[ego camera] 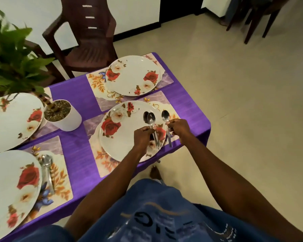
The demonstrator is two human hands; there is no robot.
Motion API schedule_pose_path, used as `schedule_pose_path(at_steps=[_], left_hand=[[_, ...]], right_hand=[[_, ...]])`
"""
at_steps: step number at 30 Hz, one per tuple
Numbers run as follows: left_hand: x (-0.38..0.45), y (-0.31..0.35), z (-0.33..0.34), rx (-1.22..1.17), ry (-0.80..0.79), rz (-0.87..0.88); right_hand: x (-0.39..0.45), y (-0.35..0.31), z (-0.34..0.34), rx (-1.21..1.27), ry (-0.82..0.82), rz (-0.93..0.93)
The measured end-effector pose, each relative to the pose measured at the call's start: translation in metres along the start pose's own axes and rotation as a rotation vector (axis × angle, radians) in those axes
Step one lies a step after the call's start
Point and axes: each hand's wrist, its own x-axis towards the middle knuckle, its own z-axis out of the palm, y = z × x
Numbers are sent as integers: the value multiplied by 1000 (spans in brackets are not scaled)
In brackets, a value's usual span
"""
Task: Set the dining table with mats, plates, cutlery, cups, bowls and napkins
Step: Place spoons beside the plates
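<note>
Left hand (143,135) grips a small bunch of spoons (150,119) over the flowered plate (122,137) at the table's near right corner, bowls pointing away. Right hand (178,128) pinches a single spoon (165,116) just beside them, above the plate's right rim. Beyond, another plate (133,75) sits on its mat (96,81) at the far edge.
</note>
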Motion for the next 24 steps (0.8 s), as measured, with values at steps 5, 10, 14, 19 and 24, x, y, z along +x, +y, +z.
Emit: schedule_pose_path(at_steps=[5,10,14,19,24], left_hand=[[35,17,27,-4,95,-24],[57,29,30,-68,138,-64],[60,31,28,-83,195,-81],[55,26,30,-101,260,-101],[51,25,37,-84,307,-105]], right_hand=[[60,-12,-7,-168,-5,43],[98,-18,5,-283,-26,42],[114,-23,17,-344,-61,11],[122,-30,21,-424,-68,-17],[124,-31,23,-503,-61,-53]])
